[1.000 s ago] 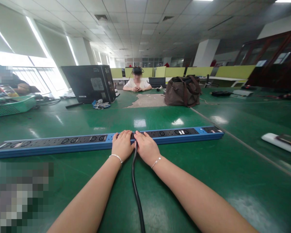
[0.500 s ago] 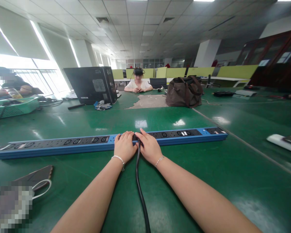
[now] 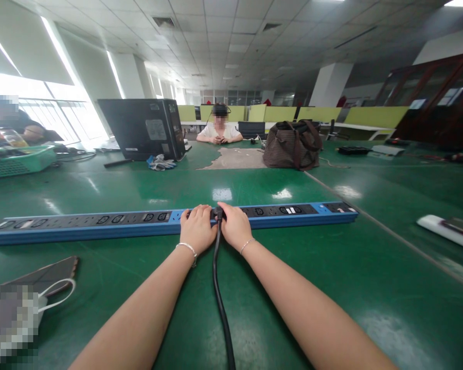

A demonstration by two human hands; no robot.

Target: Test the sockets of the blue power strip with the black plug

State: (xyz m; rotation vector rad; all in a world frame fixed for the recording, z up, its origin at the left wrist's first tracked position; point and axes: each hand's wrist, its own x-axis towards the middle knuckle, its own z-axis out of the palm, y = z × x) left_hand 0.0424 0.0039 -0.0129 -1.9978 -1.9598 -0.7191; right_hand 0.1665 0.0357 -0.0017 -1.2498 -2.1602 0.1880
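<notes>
1. While the left hand lies over the power strip, fingers half bent, the right hand sits just beside it, its fingers touching a black plug; whether either one truly grips is hidden.
2. One strip, one plug and one black cable are at the hands; the plug is on the strip between them, how deeply seated unseen.
3. Farther off: one bag, one computer case, one green basket.
4. On the bench, the strip's right end stops near a seam; its left end reaches the view's border.
5. Green surface runs between strip and case.
</notes>
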